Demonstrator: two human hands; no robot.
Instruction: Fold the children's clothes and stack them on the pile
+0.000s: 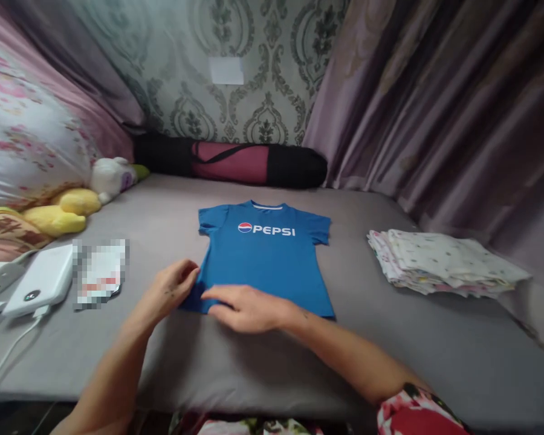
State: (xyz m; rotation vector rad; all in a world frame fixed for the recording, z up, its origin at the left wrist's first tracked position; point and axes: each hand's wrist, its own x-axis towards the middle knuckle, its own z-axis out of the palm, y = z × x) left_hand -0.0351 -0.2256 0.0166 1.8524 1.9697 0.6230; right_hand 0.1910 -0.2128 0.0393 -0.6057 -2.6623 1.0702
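Note:
A blue T-shirt (263, 260) with a white PEPSI print lies spread flat on the grey sheet, its collar pointing away from me. My left hand (176, 284) is at the lower left side of the shirt, fingers bent and closed on its edge. Over the hem, my right hand (247, 308) reaches leftward with thumb and fingers apart, holding nothing. Part of the hem is hidden beneath it.
Folded patterned cloths (444, 260) form a stack at the right. Leftward lie a white power bank (45, 278) with a cable, a blurred packet (100, 272) and yellow plush toys (57, 217). A black and pink rolled bag (236, 162) lies along the wall.

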